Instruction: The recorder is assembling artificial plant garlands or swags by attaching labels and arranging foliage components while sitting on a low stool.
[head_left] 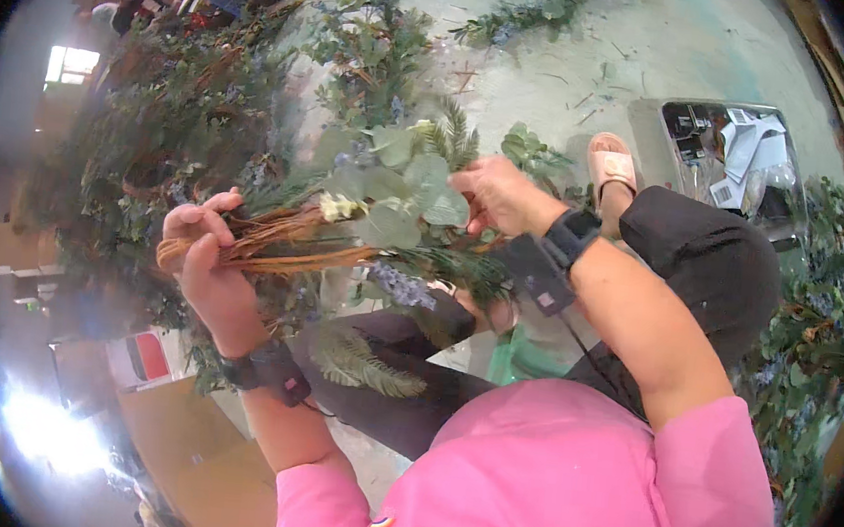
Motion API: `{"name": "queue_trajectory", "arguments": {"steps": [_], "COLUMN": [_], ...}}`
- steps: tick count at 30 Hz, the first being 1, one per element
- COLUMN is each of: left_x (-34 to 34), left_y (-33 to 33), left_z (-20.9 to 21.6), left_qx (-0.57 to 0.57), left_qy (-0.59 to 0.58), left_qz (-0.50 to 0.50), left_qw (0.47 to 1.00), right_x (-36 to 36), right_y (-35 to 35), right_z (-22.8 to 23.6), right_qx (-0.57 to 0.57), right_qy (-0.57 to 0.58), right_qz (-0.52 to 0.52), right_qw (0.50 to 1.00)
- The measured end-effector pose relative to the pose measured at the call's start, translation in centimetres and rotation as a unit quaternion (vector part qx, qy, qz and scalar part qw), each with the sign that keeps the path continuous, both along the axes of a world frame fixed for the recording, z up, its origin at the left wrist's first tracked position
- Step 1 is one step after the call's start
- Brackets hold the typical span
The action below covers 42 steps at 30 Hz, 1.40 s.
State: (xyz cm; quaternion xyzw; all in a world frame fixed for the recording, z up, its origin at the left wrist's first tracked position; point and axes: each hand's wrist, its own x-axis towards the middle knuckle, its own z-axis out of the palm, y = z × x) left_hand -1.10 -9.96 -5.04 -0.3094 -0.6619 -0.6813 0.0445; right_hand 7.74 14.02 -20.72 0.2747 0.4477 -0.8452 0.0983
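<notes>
My left hand (209, 260) is wrapped around a bundle of brown twigs (293, 242) that forms the frame of a leafy wreath. Over the twigs lie round grey-green eucalyptus leaves (390, 223), a cream flower (340, 207), a fern sprig (451, 138) and a purple flower spike (402, 286). At the wreath's right side, my right hand (504, 198) has its thumb and fingers closed on the edge of a eucalyptus leaf (438, 193). The wreath is held above my lap, and a pale fern frond (363, 361) hangs from it over my leg. My right fingertips are partly hidden.
A large heap of similar greenery (173, 131) rises at the left, with more greenery (812, 338) along the right. A clear tray (798, 156) of papers and small items stands by my sandalled foot (613, 170). Cardboard (189, 454) lies lower left; clippings litter the floor (547, 94).
</notes>
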Motion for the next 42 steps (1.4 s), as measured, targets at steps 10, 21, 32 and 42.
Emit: {"name": "queue_trajectory", "arguments": {"steps": [10,21,32,42], "left_x": [-1.3,-1.7,-2.1,-1.6], "left_y": [-0.1,-4.5,-6.3,-6.0], "left_z": [-0.5,-1.0,-1.7,-1.3], "left_qx": [-0.049,-0.022,-0.021,0.026], "left_qy": [-0.002,-0.116,-0.073,-0.123], "left_qz": [0.091,0.090,0.113,0.172], "left_qw": [0.995,0.989,0.991,0.977], "right_x": [5.2,0.8,0.7,3.7], "right_y": [-3.5,-3.5,5.5,3.7], "right_z": [0.7,-4.1,-14.2,-14.1], "right_qx": [0.462,0.551,0.603,0.688], "right_qy": [0.231,0.365,0.213,0.057], "right_qz": [0.162,0.046,0.030,-0.029], "right_qw": [0.841,0.749,0.768,0.723]}}
